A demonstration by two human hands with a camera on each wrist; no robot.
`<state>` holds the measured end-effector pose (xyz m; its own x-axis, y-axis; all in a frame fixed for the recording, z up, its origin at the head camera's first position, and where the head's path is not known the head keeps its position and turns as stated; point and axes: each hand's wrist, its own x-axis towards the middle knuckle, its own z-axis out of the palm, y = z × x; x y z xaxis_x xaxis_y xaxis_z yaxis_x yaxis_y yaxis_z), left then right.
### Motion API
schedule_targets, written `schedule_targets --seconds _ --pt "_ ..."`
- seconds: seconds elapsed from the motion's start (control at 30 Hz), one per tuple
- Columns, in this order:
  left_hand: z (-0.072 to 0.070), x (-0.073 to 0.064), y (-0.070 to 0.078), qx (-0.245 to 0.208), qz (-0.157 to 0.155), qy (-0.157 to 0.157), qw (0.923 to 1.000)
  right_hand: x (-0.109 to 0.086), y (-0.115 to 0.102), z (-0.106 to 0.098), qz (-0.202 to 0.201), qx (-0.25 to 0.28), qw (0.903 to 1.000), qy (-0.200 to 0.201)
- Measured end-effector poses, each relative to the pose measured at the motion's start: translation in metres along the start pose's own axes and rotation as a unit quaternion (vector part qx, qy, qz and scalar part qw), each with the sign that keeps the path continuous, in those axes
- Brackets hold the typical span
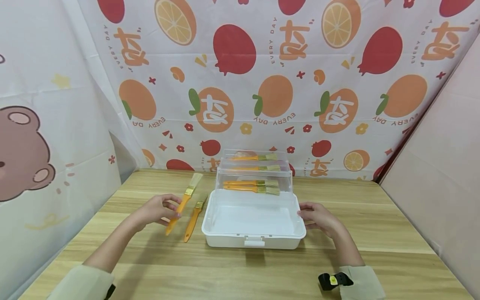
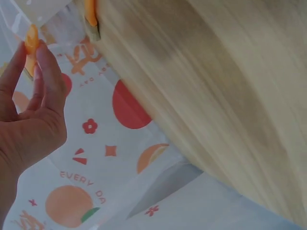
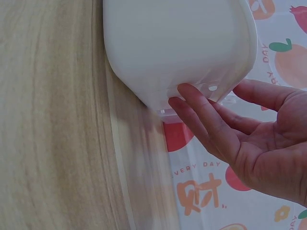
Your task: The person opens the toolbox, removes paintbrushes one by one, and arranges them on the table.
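Note:
My left hand (image 1: 163, 209) pinches the orange handle of a flat paintbrush (image 1: 185, 201), its pale bristles slanting up and away. In the left wrist view, thumb and fingertips (image 2: 43, 45) meet at the handle's end. A second paintbrush (image 1: 194, 218) lies on the table between this hand and a white storage box (image 1: 255, 241). The box stands with its clear stepped trays raised at the back. On its right end, my right hand (image 1: 318, 217) holds the rim. In the right wrist view, fingertips (image 3: 184, 91) rest against the outer wall, with the thumb at the rim.
Several similar paintbrushes (image 1: 251, 188) lie across the clear trays (image 1: 288, 181). A latch (image 1: 254, 241) sits on the box's front. Behind the wooden table (image 1: 210, 275) hangs a fruit-print cloth (image 1: 240, 100), with pale cloth walls at both sides.

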<state>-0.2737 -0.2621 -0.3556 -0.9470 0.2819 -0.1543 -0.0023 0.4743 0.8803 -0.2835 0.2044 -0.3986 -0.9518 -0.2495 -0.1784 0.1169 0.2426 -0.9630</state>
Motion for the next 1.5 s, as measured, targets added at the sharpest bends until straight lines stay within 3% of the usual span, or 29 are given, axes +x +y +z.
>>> schedule_targets --seconds 0.13,0.33,0.63,1.33,1.5 --pt "-0.002 0.004 -0.005 -0.034 -0.021 -0.015 0.9991 0.001 0.001 -0.001 -0.001 0.000 1.0000 0.000" --pt "0.000 0.012 -0.015 -0.045 -0.046 -0.034 0.9974 0.003 0.002 -0.001 -0.001 0.001 1.0000 0.000" --pt "0.001 0.025 -0.029 -0.049 -0.080 -0.015 0.9955 0.005 0.002 0.000 -0.002 0.003 1.0000 0.000" --pt "0.011 0.037 -0.035 0.016 -0.110 0.026 0.9934 0.006 0.003 0.002 -0.009 0.005 1.0000 0.001" --pt "0.013 0.038 -0.038 0.020 -0.106 0.021 0.9940 0.006 0.005 0.003 -0.009 0.004 0.9999 0.004"
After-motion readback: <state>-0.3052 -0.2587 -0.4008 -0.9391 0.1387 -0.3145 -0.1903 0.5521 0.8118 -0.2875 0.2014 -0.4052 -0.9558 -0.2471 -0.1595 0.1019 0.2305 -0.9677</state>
